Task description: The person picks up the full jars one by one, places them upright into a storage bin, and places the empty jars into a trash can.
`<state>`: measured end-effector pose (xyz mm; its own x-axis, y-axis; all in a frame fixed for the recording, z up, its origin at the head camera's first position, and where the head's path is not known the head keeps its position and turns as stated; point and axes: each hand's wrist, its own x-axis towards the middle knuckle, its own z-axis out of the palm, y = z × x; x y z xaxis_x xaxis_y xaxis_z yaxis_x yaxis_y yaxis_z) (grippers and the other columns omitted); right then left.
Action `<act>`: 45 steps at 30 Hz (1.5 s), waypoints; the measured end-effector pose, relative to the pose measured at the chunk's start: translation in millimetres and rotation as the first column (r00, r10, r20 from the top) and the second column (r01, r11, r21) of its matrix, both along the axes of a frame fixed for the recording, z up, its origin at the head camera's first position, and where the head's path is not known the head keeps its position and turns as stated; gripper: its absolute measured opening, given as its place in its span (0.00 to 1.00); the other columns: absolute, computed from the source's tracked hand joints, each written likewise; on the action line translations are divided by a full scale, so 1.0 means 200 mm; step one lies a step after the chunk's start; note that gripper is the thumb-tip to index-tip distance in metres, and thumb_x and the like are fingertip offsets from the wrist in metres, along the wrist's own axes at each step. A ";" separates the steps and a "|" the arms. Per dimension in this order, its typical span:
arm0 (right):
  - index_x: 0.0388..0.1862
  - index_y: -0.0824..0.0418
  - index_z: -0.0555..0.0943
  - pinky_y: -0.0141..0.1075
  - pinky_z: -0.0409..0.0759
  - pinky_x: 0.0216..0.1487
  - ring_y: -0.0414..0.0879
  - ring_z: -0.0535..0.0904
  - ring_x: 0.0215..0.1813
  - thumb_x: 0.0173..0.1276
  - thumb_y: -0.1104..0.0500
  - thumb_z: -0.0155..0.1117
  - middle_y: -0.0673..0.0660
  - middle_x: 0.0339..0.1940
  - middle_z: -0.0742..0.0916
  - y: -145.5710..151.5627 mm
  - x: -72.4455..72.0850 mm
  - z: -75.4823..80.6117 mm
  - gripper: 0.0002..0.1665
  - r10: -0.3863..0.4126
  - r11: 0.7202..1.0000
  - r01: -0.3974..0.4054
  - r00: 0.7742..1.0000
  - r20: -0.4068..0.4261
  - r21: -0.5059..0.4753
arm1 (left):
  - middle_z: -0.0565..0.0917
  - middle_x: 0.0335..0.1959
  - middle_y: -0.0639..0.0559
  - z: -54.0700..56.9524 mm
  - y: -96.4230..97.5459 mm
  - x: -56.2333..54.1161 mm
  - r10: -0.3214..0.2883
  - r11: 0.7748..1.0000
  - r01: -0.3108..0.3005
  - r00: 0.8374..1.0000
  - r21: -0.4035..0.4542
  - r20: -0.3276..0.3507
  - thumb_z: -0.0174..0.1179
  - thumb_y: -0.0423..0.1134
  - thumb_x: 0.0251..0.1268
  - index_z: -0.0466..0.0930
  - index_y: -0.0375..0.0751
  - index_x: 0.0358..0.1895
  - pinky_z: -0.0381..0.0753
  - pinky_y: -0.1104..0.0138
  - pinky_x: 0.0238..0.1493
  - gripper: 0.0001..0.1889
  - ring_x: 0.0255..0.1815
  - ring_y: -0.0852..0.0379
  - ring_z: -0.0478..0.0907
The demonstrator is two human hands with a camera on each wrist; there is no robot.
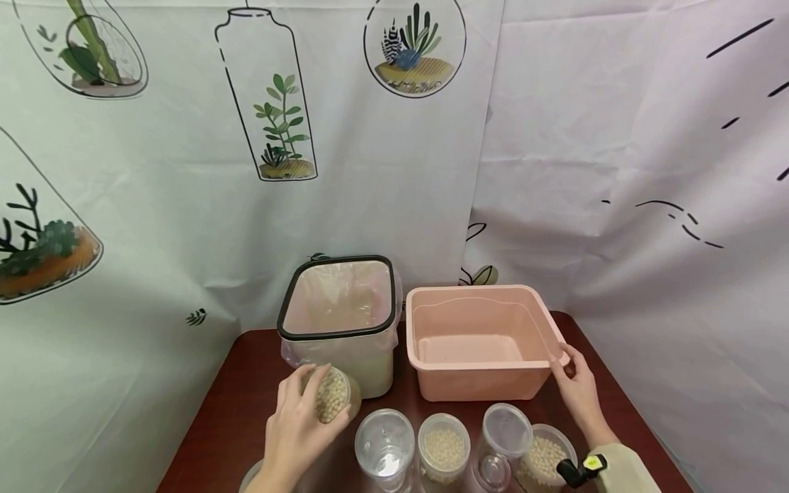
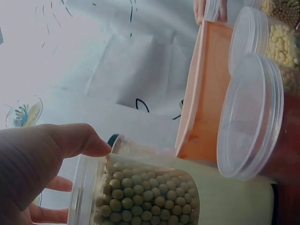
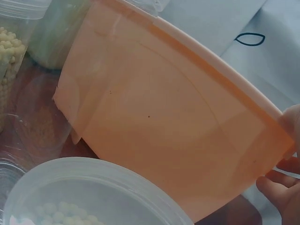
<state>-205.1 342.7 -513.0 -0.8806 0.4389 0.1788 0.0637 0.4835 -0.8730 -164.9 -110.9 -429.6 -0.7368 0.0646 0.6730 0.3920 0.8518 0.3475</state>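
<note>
The left hand [image 1: 297,426] has its grip spread wide and curved round a tilted jar [image 1: 335,396] of round, greenish-tan peas [image 2: 143,197], in front of a black-rimmed bin [image 1: 337,335] lined with a plastic bag [image 1: 345,291]. The right hand [image 1: 579,392] has a narrower grip, thumb and fingers pinching the near right corner of a pink tub [image 1: 474,385]. Along the near part of the dark red surface [image 1: 212,404], two jars hold pale beans [image 1: 444,448], with clear plastic jars [image 1: 385,445] beside them.
</note>
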 end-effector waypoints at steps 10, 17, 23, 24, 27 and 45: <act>0.69 0.61 0.61 0.15 0.64 0.35 0.50 0.69 0.53 0.72 0.49 0.50 0.69 0.64 0.68 -0.01 0.01 -0.02 0.32 0.002 0.999 -0.002 1.000 -0.009 -0.037 | 0.74 0.49 0.44 0.05 0.08 -0.03 -0.055 0.998 0.053 0.996 -0.031 -0.067 0.72 0.50 0.30 0.78 0.45 0.52 0.74 0.58 0.13 0.35 0.47 0.48 0.70; 0.68 0.61 0.63 0.14 0.64 0.36 0.48 0.69 0.52 0.71 0.50 0.52 0.67 0.63 0.70 0.00 0.00 -0.01 0.31 -0.013 0.999 0.012 0.999 -0.037 -0.033 | 0.74 0.49 0.44 0.08 0.15 -0.07 -0.105 0.993 0.098 0.987 -0.064 -0.124 0.71 0.51 0.30 0.79 0.44 0.50 0.74 0.61 0.12 0.34 0.46 0.48 0.71; 0.68 0.62 0.63 0.16 0.64 0.35 0.44 0.68 0.47 0.71 0.49 0.52 0.66 0.60 0.72 0.00 0.00 -0.02 0.31 -0.010 1.000 0.009 0.999 -0.042 -0.030 | 0.74 0.50 0.44 0.10 0.22 -0.10 -0.139 0.988 0.125 0.979 -0.094 -0.151 0.70 0.52 0.32 0.80 0.43 0.50 0.74 0.63 0.12 0.33 0.47 0.47 0.72; 0.68 0.61 0.63 0.16 0.64 0.35 0.44 0.68 0.47 0.71 0.49 0.52 0.66 0.60 0.72 0.00 0.00 -0.02 0.31 -0.011 0.999 0.010 0.999 -0.035 -0.032 | 0.74 0.50 0.44 0.10 0.23 -0.10 -0.143 0.987 0.129 0.978 -0.096 -0.152 0.70 0.52 0.31 0.80 0.43 0.50 0.73 0.63 0.12 0.33 0.47 0.48 0.72; 0.69 0.60 0.62 0.16 0.64 0.35 0.47 0.69 0.50 0.71 0.48 0.51 0.66 0.62 0.71 0.00 0.00 -0.02 0.31 -0.011 0.999 0.010 1.000 -0.026 -0.037 | 0.74 0.49 0.44 0.11 0.25 -0.11 -0.158 0.984 0.143 0.976 -0.102 -0.150 0.70 0.52 0.31 0.79 0.44 0.50 0.73 0.64 0.12 0.33 0.47 0.48 0.71; 0.68 0.60 0.64 0.14 0.63 0.36 0.52 0.70 0.52 0.71 0.51 0.53 0.67 0.63 0.71 -0.01 0.00 -0.02 0.30 -0.023 0.995 0.016 0.998 -0.067 -0.098 | 0.74 0.50 0.45 0.20 0.44 -0.22 -0.252 0.966 0.242 0.958 -0.089 -0.135 0.71 0.54 0.34 0.78 0.45 0.50 0.74 0.64 0.14 0.33 0.46 0.48 0.71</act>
<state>-205.5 340.0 -517.3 -0.8592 0.4738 0.1933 0.0114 0.3955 -0.9184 -209.5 -22.5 -390.5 -0.5879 0.2834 0.7577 0.6347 0.7423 0.2148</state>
